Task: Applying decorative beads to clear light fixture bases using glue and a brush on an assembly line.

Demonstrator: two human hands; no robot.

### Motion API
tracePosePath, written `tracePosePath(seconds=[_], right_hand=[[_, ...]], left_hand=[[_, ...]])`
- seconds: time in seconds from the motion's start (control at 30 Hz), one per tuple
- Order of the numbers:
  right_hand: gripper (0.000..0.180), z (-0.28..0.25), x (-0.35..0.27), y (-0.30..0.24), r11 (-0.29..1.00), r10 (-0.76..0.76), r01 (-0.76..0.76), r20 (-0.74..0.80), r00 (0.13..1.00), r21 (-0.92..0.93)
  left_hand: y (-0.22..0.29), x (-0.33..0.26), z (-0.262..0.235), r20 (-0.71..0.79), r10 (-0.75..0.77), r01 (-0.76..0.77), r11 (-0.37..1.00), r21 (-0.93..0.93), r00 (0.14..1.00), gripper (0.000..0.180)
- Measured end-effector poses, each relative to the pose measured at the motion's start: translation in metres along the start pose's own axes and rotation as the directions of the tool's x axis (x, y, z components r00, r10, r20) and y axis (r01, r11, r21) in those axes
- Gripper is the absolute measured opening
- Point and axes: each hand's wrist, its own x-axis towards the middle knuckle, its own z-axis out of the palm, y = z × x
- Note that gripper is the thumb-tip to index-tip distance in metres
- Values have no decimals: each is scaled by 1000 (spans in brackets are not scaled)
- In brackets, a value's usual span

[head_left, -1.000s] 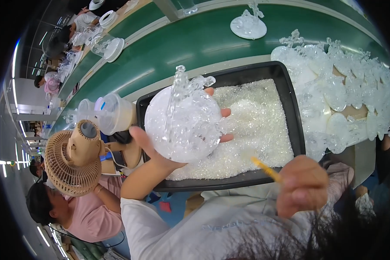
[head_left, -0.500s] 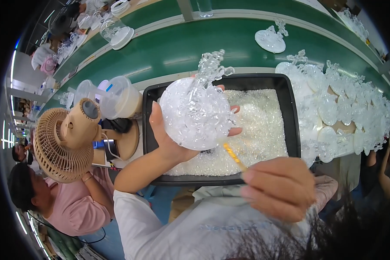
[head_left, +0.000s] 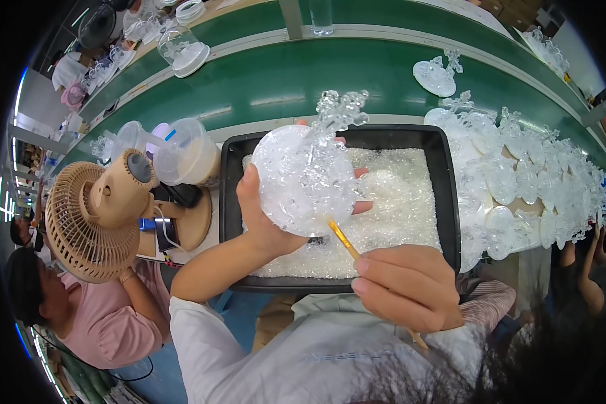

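My left hand holds a white round base from beneath, with the thumb at its left edge and fingertips showing past its right edge. On the base stands a clear, glittery figurine, its exact shape hard to make out. My right hand pinches a thin brush with a gold-yellow shaft. The brush tip meets or nearly meets the base's lower edge. Below the base is a black tray of sparkling clear-white granules.
Many similar white bases with clear figurines crowd the right side. A tan fan and clear plastic tubs stand left. Beyond runs a green belt, carrying one base. A person in pink sits at left.
My right hand has moved left with the brush, whose tip now lies at the base's lower edge. The base has tilted slightly in my left hand. The whole view has shifted a little.
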Motion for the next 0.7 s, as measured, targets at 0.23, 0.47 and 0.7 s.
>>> tracePosePath(seconds=[0.23,0.47,0.7], right_hand=[[20,6,0,5,999,-38,39,-70,997,12],[19,7,-4,7,998,-18,22,-88,996,55],[20,12,-11,12,998,-10,20,-162,987,60]], left_hand=[[3,-2,-2,24,-19,19,1000,-20,1000,107],[7,-2,3,-19,-40,40,999,-24,999,107],[6,2,6,-4,-85,85,996,-5,996,112]])
